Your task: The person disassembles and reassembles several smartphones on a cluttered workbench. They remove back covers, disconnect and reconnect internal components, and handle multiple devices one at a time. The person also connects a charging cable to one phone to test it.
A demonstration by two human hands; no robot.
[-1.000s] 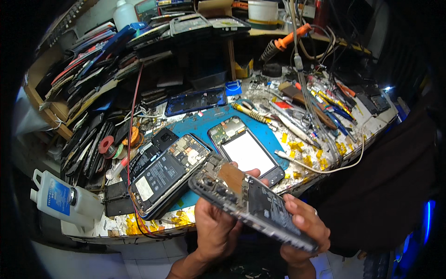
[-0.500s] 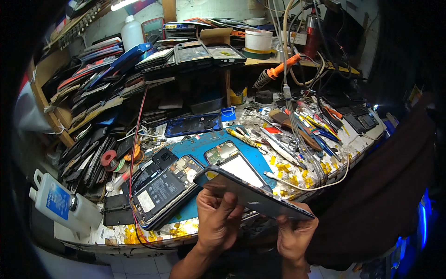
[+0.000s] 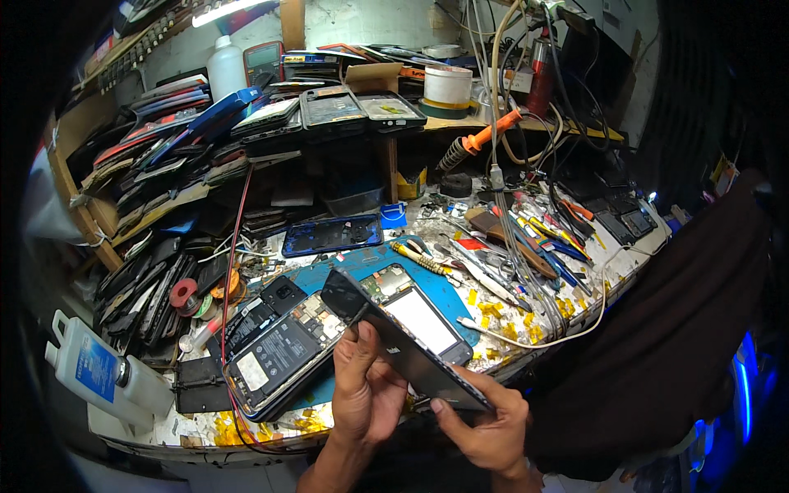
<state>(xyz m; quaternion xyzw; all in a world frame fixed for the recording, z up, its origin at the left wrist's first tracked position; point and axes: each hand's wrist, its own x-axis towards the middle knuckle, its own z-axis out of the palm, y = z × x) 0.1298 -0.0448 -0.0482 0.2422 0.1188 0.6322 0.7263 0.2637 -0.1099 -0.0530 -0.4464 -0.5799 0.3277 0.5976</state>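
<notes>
I hold a black phone body (image 3: 394,333) tilted almost edge-on above the workbench's front edge. My left hand (image 3: 366,386) supports it from beneath, fingers pressed on its underside. My right hand (image 3: 485,419) grips its lower end with thumb and fingers. Just behind lies an opened phone (image 3: 279,366) showing its battery, and another phone with a pale screen panel (image 3: 423,316), both on a blue mat (image 3: 460,300).
A white plastic bottle with a blue label (image 3: 99,370) lies at the left edge. Stacks of phones and back covers (image 3: 238,123) fill the shelves. Screwdrivers and tweezers (image 3: 493,255), a white cable (image 3: 567,333), an orange-handled iron (image 3: 477,144) and tape rolls (image 3: 448,86) crowd the right.
I have turned the phone body from lying flat with its open inside up to nearly on edge. The view has also tipped upward, showing more of the shelves.
</notes>
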